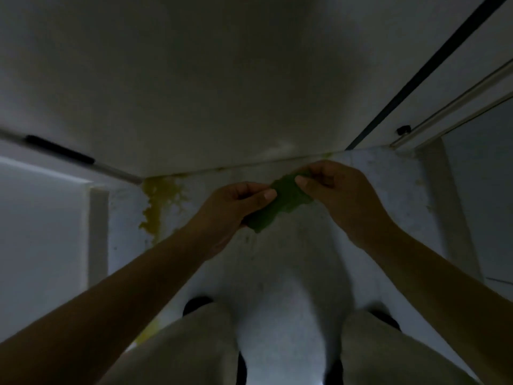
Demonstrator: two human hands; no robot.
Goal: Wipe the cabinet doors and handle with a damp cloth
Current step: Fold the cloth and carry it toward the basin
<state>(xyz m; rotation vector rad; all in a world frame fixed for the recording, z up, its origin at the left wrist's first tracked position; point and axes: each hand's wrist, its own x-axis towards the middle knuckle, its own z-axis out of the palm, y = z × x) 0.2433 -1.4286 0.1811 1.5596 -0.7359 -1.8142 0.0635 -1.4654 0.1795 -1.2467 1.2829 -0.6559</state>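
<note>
A small green cloth (280, 204) is stretched between my two hands, in front of the foot of a white cabinet door (222, 87). My left hand (236, 207) pinches its lower left end between thumb and fingers. My right hand (336, 193) pinches its upper right end. A long black handle (59, 149) runs along the door's left edge. The scene is dim.
A yellow stain (159, 201) spreads on the pale floor at the door's lower left corner. A dark vertical strip (424, 68) and a sliding rail (455, 104) with a small black knob (403, 130) lie to the right. My knees and dark shoes fill the bottom.
</note>
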